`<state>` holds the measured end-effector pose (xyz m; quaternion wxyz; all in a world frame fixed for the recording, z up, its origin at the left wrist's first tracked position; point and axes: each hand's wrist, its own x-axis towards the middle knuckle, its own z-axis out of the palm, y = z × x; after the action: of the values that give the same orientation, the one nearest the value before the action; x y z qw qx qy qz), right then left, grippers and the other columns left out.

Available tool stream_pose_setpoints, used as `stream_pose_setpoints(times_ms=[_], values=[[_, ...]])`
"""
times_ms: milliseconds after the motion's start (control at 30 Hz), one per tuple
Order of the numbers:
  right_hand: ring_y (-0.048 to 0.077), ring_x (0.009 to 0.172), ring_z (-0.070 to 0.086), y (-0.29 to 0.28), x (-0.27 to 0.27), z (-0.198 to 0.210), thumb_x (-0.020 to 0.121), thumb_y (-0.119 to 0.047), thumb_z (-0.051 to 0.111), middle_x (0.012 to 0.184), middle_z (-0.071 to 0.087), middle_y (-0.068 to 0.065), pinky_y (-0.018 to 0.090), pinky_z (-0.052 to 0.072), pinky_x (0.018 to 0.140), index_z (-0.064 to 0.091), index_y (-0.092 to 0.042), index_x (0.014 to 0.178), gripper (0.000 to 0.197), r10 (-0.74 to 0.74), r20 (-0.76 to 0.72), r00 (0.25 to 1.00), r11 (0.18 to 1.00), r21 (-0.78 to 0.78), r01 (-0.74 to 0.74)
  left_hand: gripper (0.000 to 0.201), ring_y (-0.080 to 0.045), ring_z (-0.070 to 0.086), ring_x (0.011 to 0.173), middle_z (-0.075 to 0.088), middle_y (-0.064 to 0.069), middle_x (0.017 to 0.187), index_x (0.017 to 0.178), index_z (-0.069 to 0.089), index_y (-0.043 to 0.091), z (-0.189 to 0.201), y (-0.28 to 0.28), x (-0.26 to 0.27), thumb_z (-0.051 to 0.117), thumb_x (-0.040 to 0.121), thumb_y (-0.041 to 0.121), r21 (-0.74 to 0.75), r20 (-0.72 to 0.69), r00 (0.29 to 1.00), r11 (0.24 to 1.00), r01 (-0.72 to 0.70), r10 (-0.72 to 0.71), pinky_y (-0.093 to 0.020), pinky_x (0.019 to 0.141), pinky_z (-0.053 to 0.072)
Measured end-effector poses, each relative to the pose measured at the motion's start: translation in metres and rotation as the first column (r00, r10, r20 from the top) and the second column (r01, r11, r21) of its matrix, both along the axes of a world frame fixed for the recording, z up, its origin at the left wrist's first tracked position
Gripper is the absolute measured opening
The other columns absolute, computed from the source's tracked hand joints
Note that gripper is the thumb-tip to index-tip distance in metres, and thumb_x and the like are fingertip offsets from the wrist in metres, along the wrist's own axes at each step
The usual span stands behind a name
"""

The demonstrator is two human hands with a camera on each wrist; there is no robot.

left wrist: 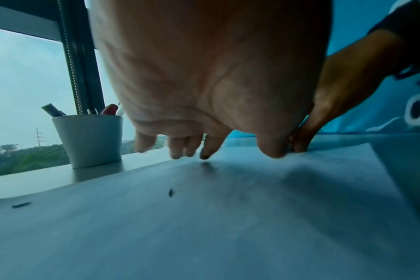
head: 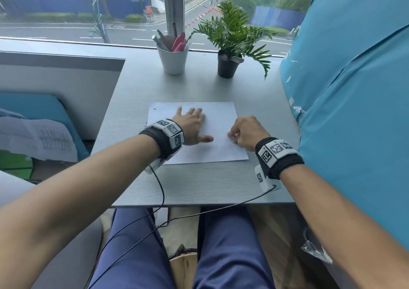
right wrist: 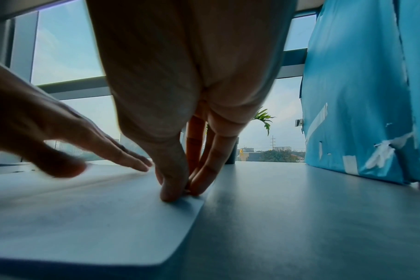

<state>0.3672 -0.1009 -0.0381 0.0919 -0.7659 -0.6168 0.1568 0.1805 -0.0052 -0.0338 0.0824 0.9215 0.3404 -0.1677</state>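
A white sheet of paper [head: 218, 116] lies flat on the grey table [head: 199, 184] in front of me. My left hand [head: 190, 124] rests palm down on the sheet's left half, fingers straight and spread. In the left wrist view the left hand [left wrist: 204, 75] hovers just above the paper [left wrist: 204, 217], fingertips touching it. My right hand [head: 245, 131] is at the sheet's right edge. The right wrist view shows the right hand [right wrist: 180, 113] with thumb and fingers pressed together, pinching that edge of the paper [right wrist: 84, 217]. A few small dark marks [left wrist: 171, 192] dot the sheet.
A white cup of pens [head: 173, 61] and a small potted plant [head: 228, 65] stand at the table's far side by the window. A large blue wrapped object [head: 354, 89] crowds the right edge. Printed papers [head: 37, 138] lie on a blue seat at left. Cables hang from both wrists.
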Motion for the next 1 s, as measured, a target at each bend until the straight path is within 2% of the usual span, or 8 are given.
stream_pose_setpoints(times_ms=[100, 267, 400, 533, 667, 833, 900, 1000], values=[[0.020, 0.093, 0.067, 0.000, 0.001, 0.003, 0.083, -0.014, 0.071, 0.098, 0.073, 0.002, 0.024, 0.052, 0.087, 0.078, -0.017, 0.097, 0.016, 0.021, 0.005, 1.000, 1.000, 0.006, -0.021, 0.093, -0.019, -0.002, 0.151, -0.005, 0.003, 0.165, 0.158, 0.008, 0.028, -0.002, -0.012, -0.009, 0.060, 0.087, 0.059, -0.166, 0.054, 0.993, 0.980, 0.108, -0.100, -0.064, 0.115, 0.013], [0.023, 0.097, 0.060, 0.002, -0.016, 0.012, 0.087, -0.016, 0.063, 0.097, 0.070, 0.006, 0.034, 0.051, 0.090, 0.071, -0.013, 0.095, 0.011, 0.040, 0.002, 0.999, 0.996, 0.078, -0.040, 0.113, -0.016, -0.012, 0.150, -0.014, 0.010, 0.163, 0.154, 0.003, 0.046, 0.001, -0.008, -0.013, 0.078, 0.070, 0.060, -0.258, 0.005, 1.000, 0.966, -0.007, 0.009, -0.072, 0.111, 0.005], [0.018, 0.087, 0.065, 0.006, -0.034, 0.009, 0.084, -0.016, 0.068, 0.090, 0.073, 0.004, 0.031, 0.055, 0.088, 0.076, -0.014, 0.088, 0.010, 0.112, -0.051, 0.992, 0.991, 0.075, -0.108, 0.123, -0.019, -0.019, 0.149, -0.022, 0.010, 0.161, 0.152, -0.003, 0.048, 0.003, -0.005, -0.005, 0.081, 0.063, 0.064, -0.256, -0.074, 0.997, 0.966, -0.029, 0.010, -0.076, 0.108, 0.004], [0.021, 0.092, 0.063, 0.013, -0.036, 0.009, 0.082, -0.017, 0.066, 0.090, 0.072, 0.007, 0.031, 0.054, 0.088, 0.075, -0.012, 0.087, 0.011, 0.081, -0.041, 0.996, 0.993, 0.093, -0.076, 0.128, -0.021, -0.022, 0.148, -0.025, 0.011, 0.160, 0.152, -0.006, 0.048, 0.004, -0.002, -0.001, 0.082, 0.060, 0.064, -0.255, -0.117, 0.993, 0.965, -0.051, 0.021, -0.077, 0.107, 0.005], [0.014, 0.073, 0.065, 0.003, -0.060, 0.012, 0.080, -0.011, 0.069, 0.081, 0.072, 0.003, 0.025, 0.056, 0.073, 0.075, -0.011, 0.084, 0.007, 0.249, -0.113, 0.962, 0.968, 0.013, -0.249, 0.129, -0.024, -0.021, 0.148, -0.026, 0.008, 0.160, 0.153, -0.007, 0.044, 0.006, -0.004, 0.002, 0.082, 0.061, 0.063, -0.244, -0.135, 0.991, 0.969, -0.044, 0.011, -0.077, 0.107, 0.007], [0.015, 0.075, 0.067, 0.021, -0.029, 0.015, 0.079, -0.015, 0.071, 0.082, 0.073, 0.004, 0.023, 0.055, 0.075, 0.076, -0.012, 0.083, 0.007, 0.053, -0.070, 0.996, 0.996, 0.077, -0.048, 0.128, -0.023, -0.022, 0.148, -0.026, 0.010, 0.160, 0.151, -0.008, 0.049, 0.006, -0.004, 0.000, 0.082, 0.061, 0.063, -0.252, -0.136, 0.991, 0.966, -0.052, 0.018, -0.075, 0.107, 0.007], [0.013, 0.072, 0.067, 0.015, -0.040, 0.012, 0.079, -0.013, 0.070, 0.080, 0.072, 0.002, 0.026, 0.058, 0.074, 0.075, -0.013, 0.084, 0.007, 0.107, -0.110, 0.988, 0.994, 0.043, -0.103, 0.128, -0.023, -0.022, 0.148, -0.026, 0.009, 0.160, 0.152, -0.007, 0.047, 0.006, -0.002, 0.000, 0.081, 0.061, 0.065, -0.246, -0.139, 0.990, 0.968, -0.047, 0.013, -0.076, 0.107, 0.007], [0.005, 0.066, 0.063, -0.004, -0.056, 0.011, 0.080, -0.014, 0.068, 0.073, 0.066, -0.011, 0.018, 0.050, 0.068, 0.076, -0.019, 0.093, 0.016, 0.210, -0.232, 0.950, 0.975, -0.018, -0.220, 0.130, -0.024, -0.022, 0.148, -0.026, 0.009, 0.160, 0.151, -0.008, 0.048, 0.003, -0.002, -0.001, 0.082, 0.059, 0.066, -0.247, -0.108, 0.994, 0.969, -0.032, 0.005, -0.078, 0.106, 0.007]])
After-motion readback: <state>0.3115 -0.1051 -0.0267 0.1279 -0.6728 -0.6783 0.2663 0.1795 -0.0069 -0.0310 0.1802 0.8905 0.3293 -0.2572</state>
